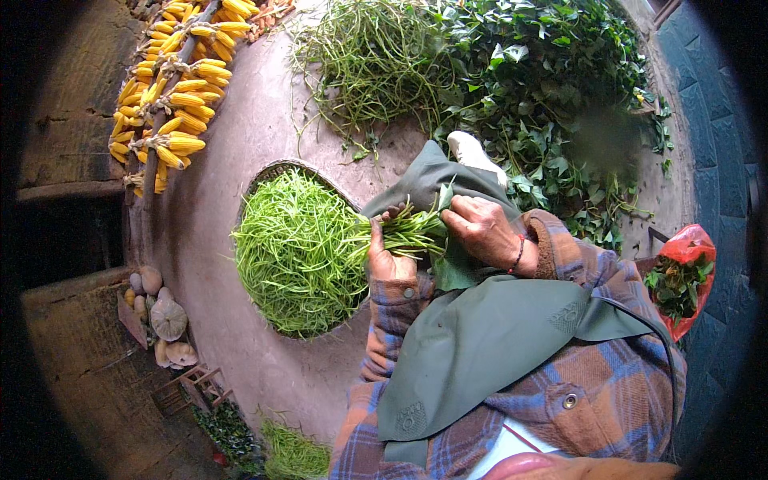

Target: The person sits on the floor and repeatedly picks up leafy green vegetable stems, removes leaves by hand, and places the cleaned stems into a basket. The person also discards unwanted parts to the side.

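My left hand (389,262) is closed around a bundle of green leaf stems (415,233), held above my lap. Close to the bundle's right end, the fingers of my right hand (480,225) pinch a green leaf (446,195); whether its stem is still attached is hidden. Dark green apron cloth (480,336) covers my lap. Just left of my left hand stands a woven basket (277,167), heaped with loose green stems (297,252).
Leafy green vines (540,78) are piled on the floor ahead, beside tangled stripped vines (384,66). Corn cobs (189,120) hang from poles at left, above pumpkins (169,318). A red plastic bag (696,240) of leaves sits at right. More stems (294,450) lie lower left.
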`<state>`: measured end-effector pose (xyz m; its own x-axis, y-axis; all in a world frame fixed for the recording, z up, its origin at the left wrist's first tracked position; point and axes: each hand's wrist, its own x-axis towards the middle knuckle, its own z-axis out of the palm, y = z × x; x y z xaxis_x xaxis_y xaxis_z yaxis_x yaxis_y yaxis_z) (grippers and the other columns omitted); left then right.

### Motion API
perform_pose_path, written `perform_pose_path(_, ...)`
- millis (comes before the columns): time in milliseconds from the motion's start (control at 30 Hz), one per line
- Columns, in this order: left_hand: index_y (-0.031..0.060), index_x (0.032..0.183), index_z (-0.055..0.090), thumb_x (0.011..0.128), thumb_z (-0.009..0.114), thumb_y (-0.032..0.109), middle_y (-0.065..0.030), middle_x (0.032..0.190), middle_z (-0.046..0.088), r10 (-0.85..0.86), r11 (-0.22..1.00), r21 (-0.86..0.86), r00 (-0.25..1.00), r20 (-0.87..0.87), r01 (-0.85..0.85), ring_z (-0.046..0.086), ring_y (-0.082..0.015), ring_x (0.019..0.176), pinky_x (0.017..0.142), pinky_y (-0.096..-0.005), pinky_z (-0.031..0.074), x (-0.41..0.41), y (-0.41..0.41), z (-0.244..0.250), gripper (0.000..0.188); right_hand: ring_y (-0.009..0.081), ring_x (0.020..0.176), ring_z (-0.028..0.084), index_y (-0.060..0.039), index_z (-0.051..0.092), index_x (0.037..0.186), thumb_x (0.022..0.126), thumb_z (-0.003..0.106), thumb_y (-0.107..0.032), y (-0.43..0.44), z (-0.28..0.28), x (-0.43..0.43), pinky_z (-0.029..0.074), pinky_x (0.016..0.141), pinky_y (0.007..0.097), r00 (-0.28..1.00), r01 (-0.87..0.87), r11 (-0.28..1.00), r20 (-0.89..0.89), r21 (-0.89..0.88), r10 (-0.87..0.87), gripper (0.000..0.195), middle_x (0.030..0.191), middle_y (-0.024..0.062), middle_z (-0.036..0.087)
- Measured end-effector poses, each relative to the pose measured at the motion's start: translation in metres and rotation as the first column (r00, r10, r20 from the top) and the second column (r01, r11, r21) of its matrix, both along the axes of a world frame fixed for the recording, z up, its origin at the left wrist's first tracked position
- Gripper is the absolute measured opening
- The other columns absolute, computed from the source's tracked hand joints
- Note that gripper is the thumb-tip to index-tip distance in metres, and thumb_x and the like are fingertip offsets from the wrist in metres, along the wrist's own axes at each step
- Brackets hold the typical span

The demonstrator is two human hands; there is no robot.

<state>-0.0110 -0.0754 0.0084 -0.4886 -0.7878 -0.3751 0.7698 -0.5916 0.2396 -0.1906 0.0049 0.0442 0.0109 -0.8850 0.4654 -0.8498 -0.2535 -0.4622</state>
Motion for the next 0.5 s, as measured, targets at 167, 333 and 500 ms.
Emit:
perform_pose_path(167, 0.0011, 0.095, 0.063, 0.093, 0.055, 0.019, -0.0112, 0.097, 0.067, 0.017, 1.0, -0.001, 0.997, -0.074, -0.017, 0.061, -0.0253, 0.095, 0.094, -0.0393, 0.047, 0.003, 0.0, -0.019, 0.019, 0.0328, 0.068, 0.055, -0.0008, 0.056, 0.085, 0.075, 0.061, -0.005, -0.001, -0.003, -0.003, 0.045, 0.059, 0.0372, 0.868, -0.054, 0.994, 0.496, 0.09, 0.002, 0.012, 0.078, 0.0125, 0.054)
perform_pose_path(333, 0.0038, 0.089, 0.059, 0.093, 0.055, 0.018, -0.0063, 0.083, 0.062, -0.021, 1.0, 0.013, 0.999, -0.044, 0.022, 0.059, -0.0228, 0.089, 0.092, -0.0388, 0.046, -0.006, 0.001, -0.013, 0.015, 0.0317, 0.067, 0.055, -0.0001, 0.054, 0.078, 0.074, 0.06, -0.002, -0.001, -0.001, -0.01, 0.045, 0.057, 0.0389, 0.895, -0.049, 0.983, 0.445, 0.179, -0.037, 0.009, 0.075, 0.0117, 0.05)
perform_pose_path(500, 0.004, 0.086, 0.058, 0.094, 0.054, 0.017, -0.0069, 0.084, 0.063, 0.015, 0.999, -0.039, 1.0, 0.013, -0.014, 0.059, -0.0237, 0.088, 0.09, -0.0386, 0.047, 0.008, -0.003, -0.015, 0.016, 0.0338, 0.066, 0.056, -0.0037, 0.057, 0.082, 0.074, 0.058, -0.005, -0.001, -0.034, -0.032, 0.047, 0.058, 0.0413, 0.977, 0.146, 0.943, 0.105, 0.3, -0.185, 0.008, 0.074, 0.012, 0.05)
